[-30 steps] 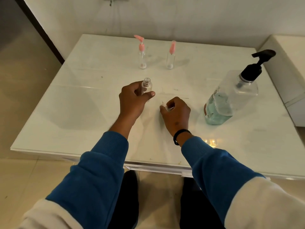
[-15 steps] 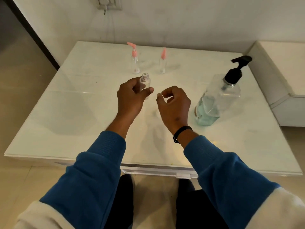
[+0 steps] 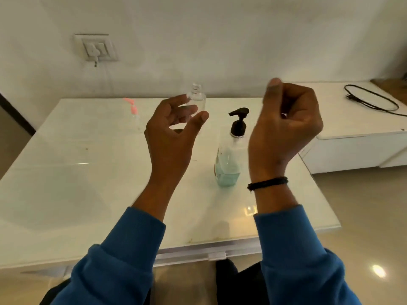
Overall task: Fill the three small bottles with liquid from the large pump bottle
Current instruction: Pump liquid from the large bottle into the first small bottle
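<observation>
"Where's the bottle being filled?"

"Raised in the upper middle of the frame. The left hand (image 3: 174, 126) has the open small bottle (image 3: 196, 100) in a fingertip grip, upright, neck up, well above the tabletop (image 3: 66, 172)."

"And the right hand (image 3: 284, 126)?"

"Curled and lifted beside it. Whether it holds anything, I can't tell."

"The pump bottle (image 3: 231, 155)?"

"Standing on the tabletop between the two wrists, lower in the frame than the small one, spout pointing left. The right hand looks nearer the pump head. One pink-capped bottle (image 3: 134, 115) shows at the left."
</observation>
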A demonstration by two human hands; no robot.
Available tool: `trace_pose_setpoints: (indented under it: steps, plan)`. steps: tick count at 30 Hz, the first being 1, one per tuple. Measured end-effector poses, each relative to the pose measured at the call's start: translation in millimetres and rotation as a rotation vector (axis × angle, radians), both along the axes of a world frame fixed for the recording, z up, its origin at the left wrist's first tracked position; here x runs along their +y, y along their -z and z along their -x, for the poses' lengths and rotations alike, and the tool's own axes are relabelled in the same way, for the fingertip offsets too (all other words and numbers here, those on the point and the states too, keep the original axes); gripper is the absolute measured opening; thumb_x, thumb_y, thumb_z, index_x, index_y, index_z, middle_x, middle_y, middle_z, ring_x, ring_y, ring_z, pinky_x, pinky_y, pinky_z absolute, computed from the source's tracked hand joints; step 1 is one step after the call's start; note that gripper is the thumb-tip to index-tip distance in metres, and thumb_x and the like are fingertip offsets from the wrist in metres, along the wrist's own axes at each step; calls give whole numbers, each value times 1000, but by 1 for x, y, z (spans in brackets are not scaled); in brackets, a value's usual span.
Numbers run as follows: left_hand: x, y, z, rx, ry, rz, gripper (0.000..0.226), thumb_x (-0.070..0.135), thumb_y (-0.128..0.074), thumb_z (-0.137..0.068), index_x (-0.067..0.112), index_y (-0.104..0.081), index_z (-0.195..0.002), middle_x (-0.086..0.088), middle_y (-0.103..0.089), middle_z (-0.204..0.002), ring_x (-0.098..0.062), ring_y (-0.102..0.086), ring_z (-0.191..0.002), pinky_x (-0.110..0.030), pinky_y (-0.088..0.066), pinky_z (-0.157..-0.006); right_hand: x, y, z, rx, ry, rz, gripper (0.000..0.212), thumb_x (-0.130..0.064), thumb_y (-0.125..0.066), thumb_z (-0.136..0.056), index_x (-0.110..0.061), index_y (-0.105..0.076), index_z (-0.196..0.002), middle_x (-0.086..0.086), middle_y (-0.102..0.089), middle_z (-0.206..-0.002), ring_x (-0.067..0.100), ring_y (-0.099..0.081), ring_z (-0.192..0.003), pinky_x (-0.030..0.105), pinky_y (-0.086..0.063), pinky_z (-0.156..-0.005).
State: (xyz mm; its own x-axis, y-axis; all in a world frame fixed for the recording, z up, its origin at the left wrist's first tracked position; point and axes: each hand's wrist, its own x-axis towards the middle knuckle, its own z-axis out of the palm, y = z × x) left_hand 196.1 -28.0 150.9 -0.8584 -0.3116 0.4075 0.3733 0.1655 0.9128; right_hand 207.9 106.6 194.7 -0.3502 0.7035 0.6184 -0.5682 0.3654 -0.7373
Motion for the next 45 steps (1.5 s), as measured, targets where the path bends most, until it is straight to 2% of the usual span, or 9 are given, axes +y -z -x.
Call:
trace_pose_setpoints:
  steps: [3,7,13,21,25,28,33,39,45]
  plan:
    - [14,17,-2,-8,3,35,43,33,-81,-87,16,-68,-124,8,-76,-106,-10,-72,-99,-27,-60,-71,27,22,19,-98,76,107,11,-10,-71,-92,-9,-67,-82,-15,-60,-71,-4,-58,-67,13,-48,-64]
    - [26,36,-1,-45,68,58,43,26,-80,-88,13,-69,-127,9,-73,-106,2,-69,-100,-8,-51,-70,34,49,32,-210,-116,145,7,-10,-70,-91,-4,-72,-88,4,-71,-79,18,-67,-75,41,-60,-71]
    - [29,48,6,-63,118,134,46,32,-78,-87,16,-68,-130,9,-73,-108,1,-69,-102,-9,-53,-83,26,57,36,-253,-314,53,6,4,-70,-92,-2,-73,-92,5,-73,-82,7,-72,-73,14,-55,-63]
    - [33,45,5,-42,102,100,44,28,-80,-88,14,-69,-129,5,-74,-112,-1,-69,-103,-10,-54,-83,25,61,41,-239,-259,-15,8,3,-72,-89,-5,-73,-89,1,-71,-79,4,-69,-69,12,-53,-63]
    - [33,42,6,-27,109,105,46,27,-80,-89,13,-68,-131,2,-74,-118,-4,-70,-107,-18,-57,-89,25,62,43,-214,-211,-115,4,-3,-74,-89,-5,-76,-92,3,-73,-93,13,-72,-82,23,-61,-71]
    - [28,39,10,-10,112,143,48,28,-79,-90,14,-67,-134,3,-73,-121,-2,-68,-109,-17,-56,-91,24,62,42,-201,-148,-272,4,-8,-76,-90,-4,-78,-90,-3,-70,-105,3,-70,-87,18,-60,-75]
    - [21,40,11,-14,189,177,52,23,-79,-90,12,-62,-138,0,-71,-124,-5,-69,-106,-13,-55,-87,28,63,42,-204,-80,-377,10,-14,-78,-91,-5,-80,-86,-3,-71,-97,-8,-64,-80,12,-56,-73]
    - [19,43,11,-40,165,22,42,13,-85,-84,8,-68,-122,2,-75,-113,-10,-74,-98,-22,-60,-86,28,64,44,-147,25,-499,24,-19,-72,-97,-7,-77,-76,0,-73,-81,8,-62,-77,29,-52,-67]
    - [18,43,11,-20,167,30,44,16,-87,-82,9,-70,-122,-1,-73,-116,-13,-74,-98,-24,-61,-84,31,67,47,-157,155,-616,36,-13,-64,-100,-7,-68,-65,3,-67,-71,26,-54,-71,23,-32,-68]
